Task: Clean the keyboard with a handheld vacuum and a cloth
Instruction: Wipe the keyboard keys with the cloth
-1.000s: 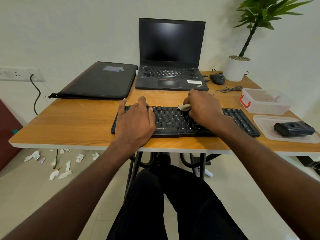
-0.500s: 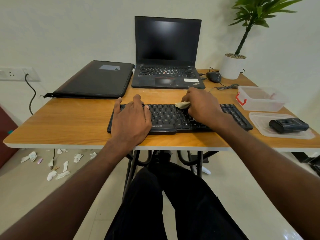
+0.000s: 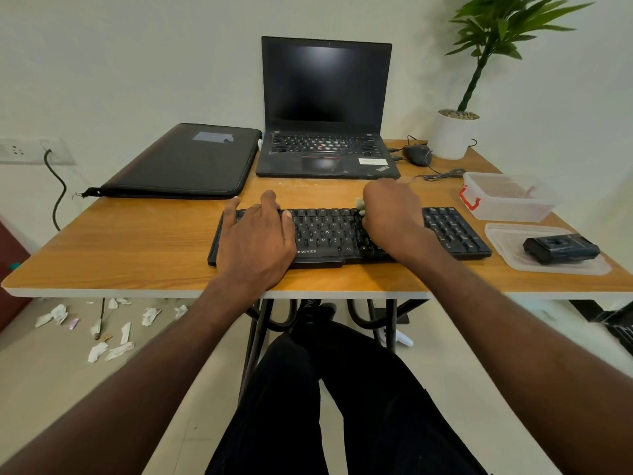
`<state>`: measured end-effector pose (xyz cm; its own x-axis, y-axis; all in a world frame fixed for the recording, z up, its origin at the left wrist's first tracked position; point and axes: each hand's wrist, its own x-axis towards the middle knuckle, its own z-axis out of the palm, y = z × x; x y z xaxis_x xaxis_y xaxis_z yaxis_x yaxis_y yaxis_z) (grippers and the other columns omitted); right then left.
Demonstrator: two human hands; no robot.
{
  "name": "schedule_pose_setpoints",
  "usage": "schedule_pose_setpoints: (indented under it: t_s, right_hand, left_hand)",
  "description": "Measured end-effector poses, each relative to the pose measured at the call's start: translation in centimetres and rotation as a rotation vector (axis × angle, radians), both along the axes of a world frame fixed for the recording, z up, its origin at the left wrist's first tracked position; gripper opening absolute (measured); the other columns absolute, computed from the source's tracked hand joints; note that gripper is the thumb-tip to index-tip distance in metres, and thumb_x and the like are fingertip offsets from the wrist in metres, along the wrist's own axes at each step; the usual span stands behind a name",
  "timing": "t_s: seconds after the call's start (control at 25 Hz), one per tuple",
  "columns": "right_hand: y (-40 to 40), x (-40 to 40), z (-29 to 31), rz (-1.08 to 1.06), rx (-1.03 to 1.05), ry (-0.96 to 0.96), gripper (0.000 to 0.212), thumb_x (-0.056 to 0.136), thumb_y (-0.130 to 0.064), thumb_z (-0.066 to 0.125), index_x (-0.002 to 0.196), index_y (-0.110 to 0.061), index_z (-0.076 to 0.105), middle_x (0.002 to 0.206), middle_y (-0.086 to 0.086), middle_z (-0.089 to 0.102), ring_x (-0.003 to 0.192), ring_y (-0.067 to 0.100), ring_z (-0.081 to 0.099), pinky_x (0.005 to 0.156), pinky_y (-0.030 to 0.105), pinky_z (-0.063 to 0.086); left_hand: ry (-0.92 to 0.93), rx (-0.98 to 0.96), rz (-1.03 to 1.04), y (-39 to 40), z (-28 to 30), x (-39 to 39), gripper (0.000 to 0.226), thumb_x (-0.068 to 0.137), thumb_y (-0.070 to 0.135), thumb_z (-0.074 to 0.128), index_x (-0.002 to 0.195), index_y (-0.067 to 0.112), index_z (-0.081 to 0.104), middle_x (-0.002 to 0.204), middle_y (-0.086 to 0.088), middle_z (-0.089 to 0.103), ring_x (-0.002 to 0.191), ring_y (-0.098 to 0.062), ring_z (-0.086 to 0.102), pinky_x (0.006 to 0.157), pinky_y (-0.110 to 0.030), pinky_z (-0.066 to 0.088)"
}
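A black keyboard [image 3: 329, 231] lies near the front edge of the wooden table [image 3: 137, 245]. My left hand [image 3: 257, 234] rests flat on its left half with the fingers spread. My right hand [image 3: 390, 214] sits over the middle-right keys, fingers curled round a small pale cloth [image 3: 359, 203]; only a corner of the cloth shows at the keyboard's top row. A small black handheld vacuum [image 3: 561, 248] lies on a clear plastic lid [image 3: 507, 245] at the right.
An open laptop [image 3: 325, 108] stands behind the keyboard, with a black sleeve [image 3: 181, 162] to its left. A mouse [image 3: 418, 155], a cable, a potted plant [image 3: 452, 135] and a clear plastic box [image 3: 510, 197] fill the right side. Paper scraps [image 3: 102, 337] litter the floor.
My right hand with the cloth has slid a little to the right along the upper keys. The left hand has stayed on the keyboard's left half.
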<state>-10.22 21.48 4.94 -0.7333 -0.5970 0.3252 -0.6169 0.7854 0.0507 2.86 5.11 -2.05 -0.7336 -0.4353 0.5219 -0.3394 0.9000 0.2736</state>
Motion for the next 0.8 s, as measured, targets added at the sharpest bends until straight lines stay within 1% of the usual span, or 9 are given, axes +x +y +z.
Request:
schedule_pose_setpoints:
  t_s: [0.24, 0.4, 0.48, 0.56, 0.6, 0.64, 0.68, 0.72, 0.8]
  right_hand:
    - [-2.2, 2.1, 0.1, 0.031, 0.108, 0.072, 0.017, 0.094, -0.006, 0.068, 0.111, -0.008, 0.067, 0.111, 0.014, 0.067, 0.105, 0.033, 0.063, 0.071, 0.039, 0.047]
    - [-3.9, 2.7, 0.1, 0.089, -0.004, -0.02, 0.005, 0.093, -0.009, 0.069, 0.094, -0.014, 0.068, 0.095, 0.01, 0.068, 0.093, 0.029, 0.066, 0.067, 0.036, 0.045]
    - [-4.2, 2.5, -0.1, 0.091, -0.065, -0.1, 0.006, 0.09, -0.014, 0.072, 0.089, -0.016, 0.067, 0.086, 0.005, 0.063, 0.083, 0.025, 0.061, 0.065, 0.035, 0.043]
    - [-4.5, 2.2, -0.2, 0.087, -0.1, -0.138, 0.011, 0.088, -0.02, 0.075, 0.098, -0.016, 0.073, 0.087, 0.003, 0.066, 0.08, 0.022, 0.058, 0.064, 0.034, 0.043]
    - [-4.7, 2.1, -0.1, 0.088, -0.098, -0.131, 0.017, 0.088, -0.021, 0.076, 0.104, -0.016, 0.074, 0.089, 0.004, 0.068, 0.08, 0.021, 0.06, 0.063, 0.034, 0.044]
    - [-5.0, 2.0, -0.1, 0.089, -0.085, -0.116, 0.02, 0.088, -0.021, 0.076, 0.107, -0.015, 0.074, 0.091, 0.005, 0.069, 0.08, 0.022, 0.061, 0.063, 0.034, 0.046]
    - [-5.3, 1.9, 0.0, 0.089, -0.071, -0.097, 0.021, 0.088, -0.019, 0.076, 0.108, -0.014, 0.074, 0.091, 0.006, 0.07, 0.08, 0.023, 0.062, 0.063, 0.034, 0.048]
    - [-5.6, 1.8, 0.1, 0.087, -0.063, -0.088, 0.021, 0.088, -0.018, 0.075, 0.109, -0.013, 0.074, 0.092, 0.008, 0.07, 0.079, 0.024, 0.062, 0.064, 0.035, 0.048]
    - [-5.9, 1.7, 0.1, 0.092, -0.082, -0.098, 0.019, 0.088, -0.016, 0.075, 0.107, -0.011, 0.074, 0.088, 0.008, 0.068, 0.076, 0.024, 0.061, 0.064, 0.035, 0.048]
  left_hand:
    - [0.005, 0.013, -0.043, 0.1, 0.1, 0.1, 0.049, 0.111, 0.04, 0.026, 0.15, 0.012, 0.036, 0.108, 0.001, 0.076, 0.11, -0.018, 0.07, 0.128, -0.049, 0.021]
    - [0.1, 0.141, -0.038, -1.2, 1.2, 1.6, 0.048, 0.113, 0.039, 0.028, 0.153, 0.015, 0.038, 0.122, -0.002, 0.075, 0.121, -0.019, 0.068, 0.128, -0.052, 0.022]
    - [0.146, 0.178, 0.088, -3.6, 1.6, 3.4, 0.046, 0.115, 0.041, 0.026, 0.147, 0.014, 0.045, 0.095, 0.004, 0.073, 0.106, -0.021, 0.069, 0.123, -0.055, 0.029]
    - [0.153, 0.304, 0.167, -5.5, 1.5, 5.1, 0.046, 0.116, 0.041, 0.028, 0.145, 0.013, 0.048, 0.083, 0.007, 0.064, 0.092, -0.023, 0.067, 0.101, -0.048, 0.048]
    - [0.15, 0.412, 0.143, -6.2, 1.4, 5.6, 0.048, 0.116, 0.044, 0.031, 0.149, 0.013, 0.046, 0.092, 0.004, 0.068, 0.092, -0.024, 0.067, 0.087, -0.041, 0.051]
    - [0.123, 0.522, 0.092, -6.7, 1.3, 6.0, 0.057, 0.113, 0.051, 0.037, 0.156, 0.014, 0.04, 0.11, 0.0, 0.071, 0.1, -0.024, 0.068, 0.083, -0.035, 0.051]
    - [0.066, 0.624, 0.015, -7.3, 1.4, 6.2, 0.076, 0.107, 0.063, 0.047, 0.163, 0.016, 0.029, 0.133, -0.002, 0.068, 0.114, -0.023, 0.066, 0.091, -0.033, 0.051]
    - [0.001, 0.726, -0.073, -7.8, 1.5, 6.3, 0.104, 0.093, 0.077, 0.059, 0.168, 0.02, 0.016, 0.155, -0.003, 0.055, 0.132, -0.024, 0.058, 0.106, -0.037, 0.049]
    - [-0.173, 0.849, -0.207, -8.8, 2.0, 6.6, 0.148, 0.06, 0.086, 0.081, 0.169, 0.033, -0.004, 0.173, 0.003, 0.031, 0.153, -0.022, 0.039, 0.125, -0.043, 0.032]
